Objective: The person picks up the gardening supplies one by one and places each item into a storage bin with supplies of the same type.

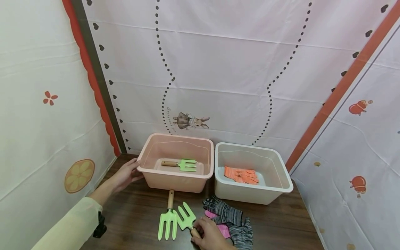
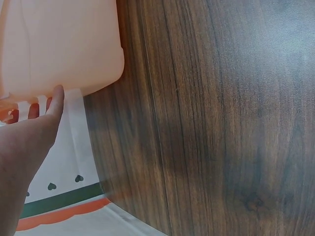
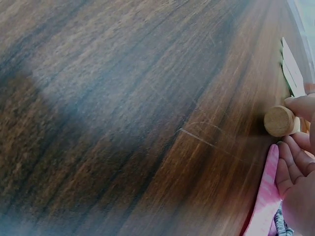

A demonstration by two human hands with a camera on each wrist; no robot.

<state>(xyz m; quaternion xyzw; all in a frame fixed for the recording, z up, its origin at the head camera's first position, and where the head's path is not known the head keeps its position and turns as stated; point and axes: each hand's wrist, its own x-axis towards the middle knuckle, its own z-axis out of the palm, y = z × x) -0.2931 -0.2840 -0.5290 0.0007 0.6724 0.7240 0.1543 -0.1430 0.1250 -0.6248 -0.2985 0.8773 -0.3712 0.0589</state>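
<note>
My left hand (image 1: 127, 174) holds the left rim of a pink bin (image 1: 175, 181), with its fingers against the outer wall in the left wrist view. Pinched in my right hand (image 1: 210, 233) is the wooden handle of a green hand fork (image 1: 187, 219), which lies tilted on the table; the round handle end (image 3: 278, 121) shows in the right wrist view. Just left of it lies a second green hand fork (image 1: 168, 220), its handle pointing at the bin. Grey knitted gloves (image 1: 229, 212) and pink gloves (image 1: 224, 229) lie in a pile right beside my right hand.
Inside the pink bin is another green hand fork (image 1: 186, 165). A white bin (image 1: 243, 194) stands close to its right, with an orange glove (image 1: 241, 174) inside. Printed cloth walls (image 1: 225, 69) enclose the dark wooden table (image 1: 134, 215) at the back and sides.
</note>
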